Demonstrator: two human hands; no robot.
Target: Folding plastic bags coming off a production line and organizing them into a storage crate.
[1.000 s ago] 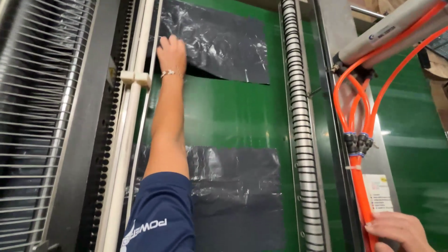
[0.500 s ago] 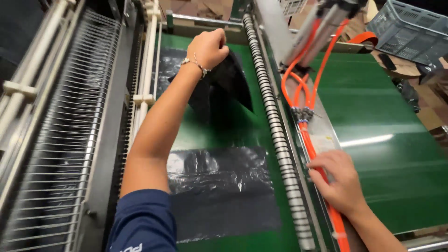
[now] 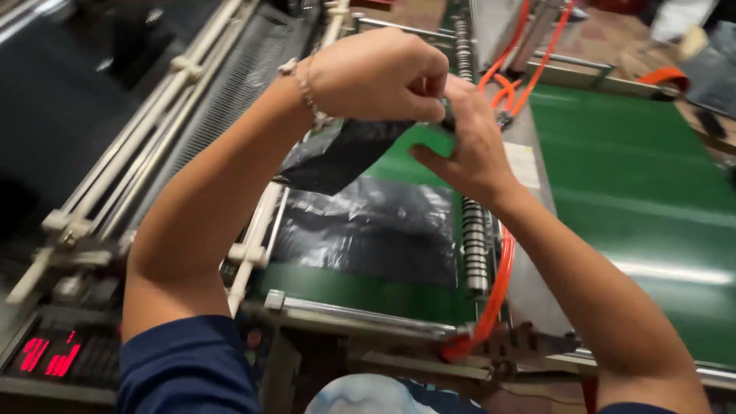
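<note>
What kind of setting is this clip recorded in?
Most likely a factory floor, at a plastic-bag production line. Green conveyor belts run side by side, with black plastic bags lying on one, orange hoses along the machine frame, and a red digital readout at lower left.

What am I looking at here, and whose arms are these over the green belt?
There is no robot here: a person wears a camera on the head, so this one view looks down along their own arms. Below is a machine with a green conveyor belt, and a second green belt lies to the right. A flat black plastic bag lies on the near belt. Orange hoses run beside a ribbed roller. The left hand, with a bracelet at the wrist, and the right hand meet above the belt, together pinching a lifted black plastic bag. A red number display glows at the lower left.
</note>
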